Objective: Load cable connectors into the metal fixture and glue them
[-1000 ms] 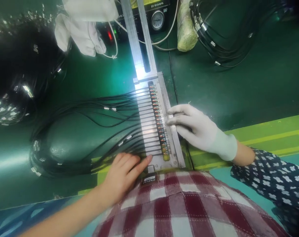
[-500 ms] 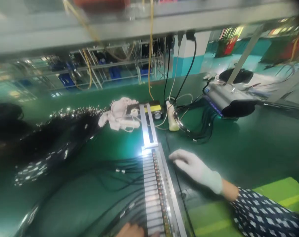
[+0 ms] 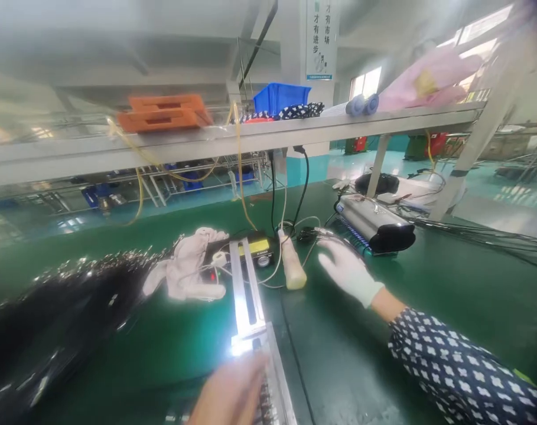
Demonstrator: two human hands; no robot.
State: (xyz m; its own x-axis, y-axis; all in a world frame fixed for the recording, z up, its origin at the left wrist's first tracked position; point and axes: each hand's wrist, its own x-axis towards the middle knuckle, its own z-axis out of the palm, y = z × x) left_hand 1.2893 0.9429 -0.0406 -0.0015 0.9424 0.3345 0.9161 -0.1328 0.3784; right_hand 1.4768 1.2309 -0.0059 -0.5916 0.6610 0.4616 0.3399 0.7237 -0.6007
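Observation:
My right hand (image 3: pixel 348 270), in a white glove, is stretched out flat over the green mat with its fingers apart, close to the black cables (image 3: pixel 315 233) beside a grey and black device (image 3: pixel 377 227). It holds nothing. At the bottom edge my left hand (image 3: pixel 230 394) is bare and smeared by motion, and it lies over the near end of the long metal fixture (image 3: pixel 246 298). Its fingers cannot be made out. A brightly lit spot shows on the fixture just beyond that hand.
A tape-wrapped handle (image 3: pixel 292 268) and a small black-and-yellow gauge box (image 3: pixel 260 251) stand behind the fixture. White cloth gloves (image 3: pixel 184 273) lie to their left. A big heap of black cables (image 3: pixel 51 319) fills the left. An overhead shelf (image 3: pixel 250 139) carries orange trays and a blue bin.
The camera has tilted up from the fixture towards the shelf. My right hand left the fixture's side and reached farther back, towards the cables. My left hand stays at the fixture's near end.

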